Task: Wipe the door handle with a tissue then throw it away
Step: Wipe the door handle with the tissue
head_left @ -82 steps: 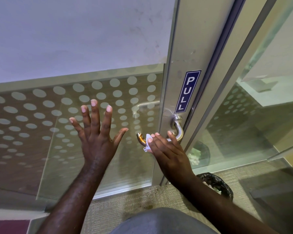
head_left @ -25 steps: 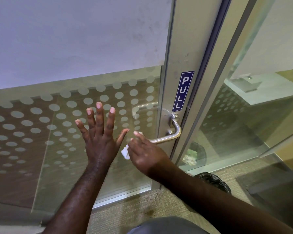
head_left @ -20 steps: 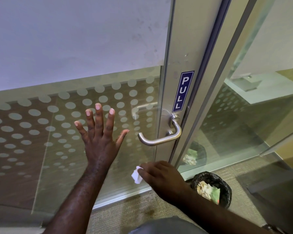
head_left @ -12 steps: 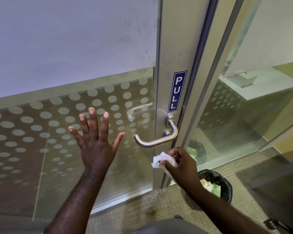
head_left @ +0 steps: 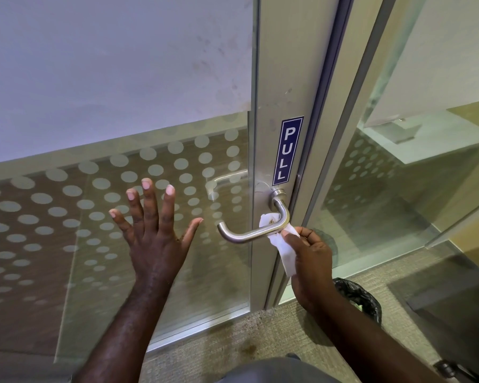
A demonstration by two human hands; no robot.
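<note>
Change: half a second ago the right hand held the tissue low, under the door handle; now it has risen and presses the tissue onto the handle's bend.
Right hand [head_left: 310, 261]: pinching the tissue [head_left: 284, 250] between thumb and fingers, just below the handle's right end.
Tissue: white, crumpled; its upper part wraps the bend of the door handle [head_left: 249, 234], its lower part hangs down along the palm.
Left hand [head_left: 154, 233]: grasping nothing, fingers spread wide, palm toward the dotted glass panel [head_left: 67, 217], left of the handle; contact with the glass cannot be told.
Door: metal frame with a blue PULL sign [head_left: 287, 152] right above the handle.
Bin [head_left: 362, 299]: black-lined, on the carpet [head_left: 260, 344] behind the right forearm, partly hidden.
</note>
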